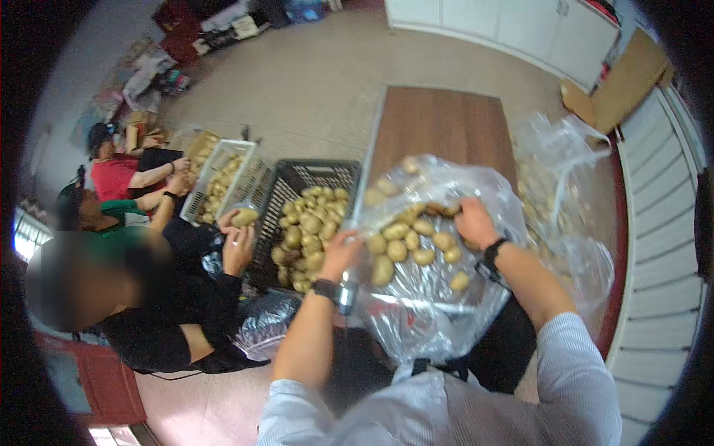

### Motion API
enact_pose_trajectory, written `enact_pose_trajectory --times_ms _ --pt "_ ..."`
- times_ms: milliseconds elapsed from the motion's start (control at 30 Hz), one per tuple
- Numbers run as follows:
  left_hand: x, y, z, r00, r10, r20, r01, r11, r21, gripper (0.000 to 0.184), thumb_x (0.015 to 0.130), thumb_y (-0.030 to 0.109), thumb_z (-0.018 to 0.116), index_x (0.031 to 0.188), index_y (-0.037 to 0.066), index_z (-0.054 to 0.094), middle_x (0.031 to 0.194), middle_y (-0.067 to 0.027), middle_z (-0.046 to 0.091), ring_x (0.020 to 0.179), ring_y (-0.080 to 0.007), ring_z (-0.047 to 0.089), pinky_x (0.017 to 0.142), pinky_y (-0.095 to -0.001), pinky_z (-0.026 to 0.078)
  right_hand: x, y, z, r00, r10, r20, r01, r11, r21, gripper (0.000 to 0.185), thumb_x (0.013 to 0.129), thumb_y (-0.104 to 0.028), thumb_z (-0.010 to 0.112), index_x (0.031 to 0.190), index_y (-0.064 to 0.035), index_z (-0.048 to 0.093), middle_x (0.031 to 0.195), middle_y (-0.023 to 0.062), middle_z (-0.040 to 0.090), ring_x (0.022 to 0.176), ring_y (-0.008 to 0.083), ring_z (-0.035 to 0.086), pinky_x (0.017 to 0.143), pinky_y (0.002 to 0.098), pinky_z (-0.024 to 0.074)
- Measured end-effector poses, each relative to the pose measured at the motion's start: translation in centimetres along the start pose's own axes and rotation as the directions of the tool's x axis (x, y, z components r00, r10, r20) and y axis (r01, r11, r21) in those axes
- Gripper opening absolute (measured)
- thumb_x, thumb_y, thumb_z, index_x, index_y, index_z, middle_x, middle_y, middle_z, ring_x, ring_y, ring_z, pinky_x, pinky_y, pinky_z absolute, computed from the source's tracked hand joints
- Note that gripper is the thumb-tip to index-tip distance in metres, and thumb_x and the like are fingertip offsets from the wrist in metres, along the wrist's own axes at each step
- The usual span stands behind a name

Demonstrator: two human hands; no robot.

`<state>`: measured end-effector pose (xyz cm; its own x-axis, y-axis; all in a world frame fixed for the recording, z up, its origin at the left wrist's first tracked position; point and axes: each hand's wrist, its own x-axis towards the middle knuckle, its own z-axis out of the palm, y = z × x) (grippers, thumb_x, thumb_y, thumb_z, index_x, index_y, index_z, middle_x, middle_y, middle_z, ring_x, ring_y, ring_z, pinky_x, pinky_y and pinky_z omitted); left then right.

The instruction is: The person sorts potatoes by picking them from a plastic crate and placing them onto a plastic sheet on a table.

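Note:
A large clear plastic bag (416,327) lies over the near end of a brown wooden table (446,123). Several potatoes (398,250) rest in and on its plastic. My left hand (343,253) is at the bag's left edge, beside the black crate; its fingers are blurred and what they hold, if anything, is unclear. At the bag's right side my right hand (476,221) has its fingers curled down on the plastic near the potatoes; its fingertips are hidden. Both wrists wear dark bands.
Left of the table stands a black crate (316,168) of potatoes, with a white crate (245,149) beyond it. Three people sit on the left; the nearest person's hand (238,251) is by a potato. More bagged potatoes (558,201) are on the right.

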<state>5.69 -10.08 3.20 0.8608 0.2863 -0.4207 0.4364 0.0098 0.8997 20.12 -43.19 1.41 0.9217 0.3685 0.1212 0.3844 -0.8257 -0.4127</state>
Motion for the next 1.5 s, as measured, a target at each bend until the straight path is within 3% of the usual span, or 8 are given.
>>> enact_pose_trajectory --times_ms 33,167,433,600,833,1200,1300,1500 --pt "0.8 -1.0 -0.2 0.997 0.066 -0.033 -0.060 0.985 0.160 0.034 0.085 0.025 0.064 0.115 0.010 0.060 0.079 -0.0007 0.063 0.063 -0.0105 0.057 0.054 -0.0251 0.046 0.1 -0.6 -0.2 0.999 0.037 0.013 -0.036 0.998 -0.048 0.030 0.075 -0.015 0.053 0.100 0.0018 0.058 0.103 0.0228 0.058 0.100 0.0405 0.054 0.089 0.0473 0.0431" --pt "0.6 -1.1 -0.2 0.998 0.054 0.018 -0.055 0.996 0.076 0.039 0.085 0.031 0.063 0.116 0.008 0.060 0.093 -0.0064 0.063 0.074 -0.0148 0.060 0.060 -0.0287 0.051 0.1 -1.1 -0.7 0.998 0.060 0.015 -0.058 0.991 -0.121 0.037 0.073 -0.016 0.055 0.106 0.0005 0.056 0.109 0.0215 0.057 0.103 0.0406 0.053 0.091 0.0476 0.0417" --pt "-0.4 0.4 0.1 0.997 0.070 0.012 -0.071 0.990 0.119 0.038 0.083 0.029 0.064 0.116 0.009 0.060 0.089 -0.0050 0.062 0.071 -0.0148 0.058 0.060 -0.0286 0.051 1.0 -2.1 -1.9 0.964 0.151 0.221 -0.123 0.983 -0.135 0.051 0.069 -0.027 0.063 0.110 0.0013 0.056 0.114 0.0235 0.057 0.108 0.0402 0.052 0.095 0.0464 0.0408" --pt "-0.8 0.3 0.3 1.000 0.002 0.015 -0.003 0.996 0.091 0.039 0.082 0.029 0.065 0.115 0.009 0.061 0.095 -0.0058 0.061 0.079 -0.0169 0.059 0.063 -0.0313 0.051 1.4 -1.6 -1.4 0.971 0.155 0.183 -0.146 0.987 -0.059 0.051 0.066 -0.039 0.067 0.109 -0.0114 0.063 0.105 0.0216 0.063 0.100 0.0381 0.059 0.089 0.0460 0.0460" --pt "-0.8 0.8 0.3 1.000 0.029 0.005 -0.029 0.985 0.170 0.037 0.086 0.029 0.064 0.117 0.009 0.059 0.092 -0.0039 0.064 0.081 -0.0124 0.059 0.062 -0.0270 0.048 0.3 -0.7 -1.1 0.969 0.162 0.189 -0.185 0.976 0.113 0.058 0.067 -0.046 0.070 0.111 -0.0088 0.062 0.107 0.0195 0.063 0.098 0.0381 0.060 0.087 0.0430 0.0478" --pt "-0.7 0.4 0.1 0.999 -0.034 0.043 0.029 0.993 0.115 0.040 0.087 0.031 0.063 0.120 0.009 0.058 0.094 -0.0034 0.062 0.081 -0.0119 0.059 0.061 -0.0254 0.048 0.0 -1.7 -1.9 0.897 0.331 0.293 -0.376 0.920 0.109 0.086 0.066 -0.053 0.071 0.129 -0.0032 0.042 0.118 0.0244 0.057 0.111 0.0436 0.051 0.097 0.0468 0.0394" --pt "-0.3 0.0 0.3 0.999 -0.029 0.038 0.027 0.998 0.055 0.038 0.084 0.029 0.064 0.117 0.010 0.059 0.088 -0.0030 0.060 0.077 -0.0125 0.057 0.060 -0.0267 0.048 -0.1 -0.7 0.0 0.949 0.269 0.163 -0.286 0.954 0.094 0.072 0.062 -0.046 0.074 0.114 -0.0009 0.053 0.109 0.0256 0.060 0.104 0.0411 0.056 0.091 0.0437 0.0448" --pt "-0.3 -0.1 0.3 0.999 -0.022 0.033 0.019 0.998 0.066 0.037 0.084 0.030 0.064 0.115 0.010 0.060 0.088 -0.0035 0.060 0.077 -0.0129 0.057 0.064 -0.0290 0.050 -1.1 -1.3 -0.6 0.965 0.138 0.225 -0.167 0.979 0.118 0.062 0.065 -0.042 0.072 0.113 -0.0078 0.052 0.112 0.0195 0.057 0.103 0.0390 0.054 0.089 0.0469 0.0419"
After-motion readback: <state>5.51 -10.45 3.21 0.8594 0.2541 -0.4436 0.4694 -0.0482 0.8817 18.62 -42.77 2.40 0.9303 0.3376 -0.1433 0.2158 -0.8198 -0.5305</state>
